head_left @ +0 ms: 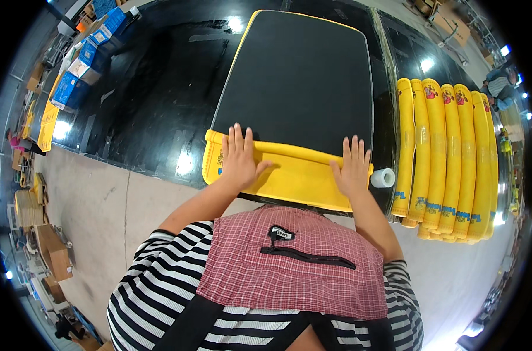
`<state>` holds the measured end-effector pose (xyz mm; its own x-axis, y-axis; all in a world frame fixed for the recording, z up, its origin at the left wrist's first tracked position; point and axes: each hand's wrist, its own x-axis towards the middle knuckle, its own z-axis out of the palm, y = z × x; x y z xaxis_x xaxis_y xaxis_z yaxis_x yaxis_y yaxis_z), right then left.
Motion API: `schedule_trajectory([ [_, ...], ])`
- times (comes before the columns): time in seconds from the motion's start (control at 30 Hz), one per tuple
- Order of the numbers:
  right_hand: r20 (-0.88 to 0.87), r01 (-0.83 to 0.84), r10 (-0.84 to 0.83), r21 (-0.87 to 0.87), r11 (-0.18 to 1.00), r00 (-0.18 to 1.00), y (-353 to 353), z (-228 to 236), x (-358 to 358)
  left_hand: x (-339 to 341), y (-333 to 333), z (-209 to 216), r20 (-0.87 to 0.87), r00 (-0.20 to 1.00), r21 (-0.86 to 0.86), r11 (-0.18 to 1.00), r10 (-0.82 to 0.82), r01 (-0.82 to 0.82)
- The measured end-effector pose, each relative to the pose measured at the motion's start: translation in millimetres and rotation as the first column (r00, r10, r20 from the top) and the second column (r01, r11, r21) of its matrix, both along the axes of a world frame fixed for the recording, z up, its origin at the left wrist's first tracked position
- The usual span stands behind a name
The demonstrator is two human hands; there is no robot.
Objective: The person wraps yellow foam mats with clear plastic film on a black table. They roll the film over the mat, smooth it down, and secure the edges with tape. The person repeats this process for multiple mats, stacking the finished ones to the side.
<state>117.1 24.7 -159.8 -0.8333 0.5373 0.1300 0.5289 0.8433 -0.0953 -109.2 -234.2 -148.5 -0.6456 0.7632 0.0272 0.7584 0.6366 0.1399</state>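
Two-handed, press evenly along the yellow near band [301,178] and its raised ridge [301,151]. Spread the load through palms and fingers; avoid leaning harder on one side, at likely risk of skewing the edge. Hand state: left hand [238,159] and right hand [352,169] flat near opposite ends, fingers extended, thumbs apart and pointing inward, pinching nothing. Find the band directly beneath both palms, with the ridge under the fingers. Folded or rolled at the ridge: cannot tell. Note the white tape roll [383,178] just beside the right hand, on the black table [149,117]. Beyond the fingertips, find the black sheet [298,82] lying flat. Farther out, note stacked yellow rolls [434,158] at right and blue boxes [70,90] at far left.
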Motion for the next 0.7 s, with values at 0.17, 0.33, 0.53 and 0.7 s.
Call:
schedule_trajectory([
  [0.17,-0.137,-0.008,0.023,0.106,0.994,0.99,72,9,-66,-64,99,33,0.092,0.987,-0.098,0.988,0.132,-0.123],
  [0.33,0.29,0.028,0.078,-0.344,0.939,0.954,45,42,-73,-88,140,36,0.116,0.972,-0.152,0.97,0.206,-0.188],
  [0.53,-0.079,-0.008,-0.004,-0.141,0.99,0.997,12,8,-65,-116,150,14,-0.013,1.0,0.065,0.998,0.013,-0.012],
  [0.7,0.153,0.124,-0.1,-0.154,0.98,0.983,76,29,-136,-116,143,-33,0.092,0.95,0.222,0.936,-0.299,0.273],
])
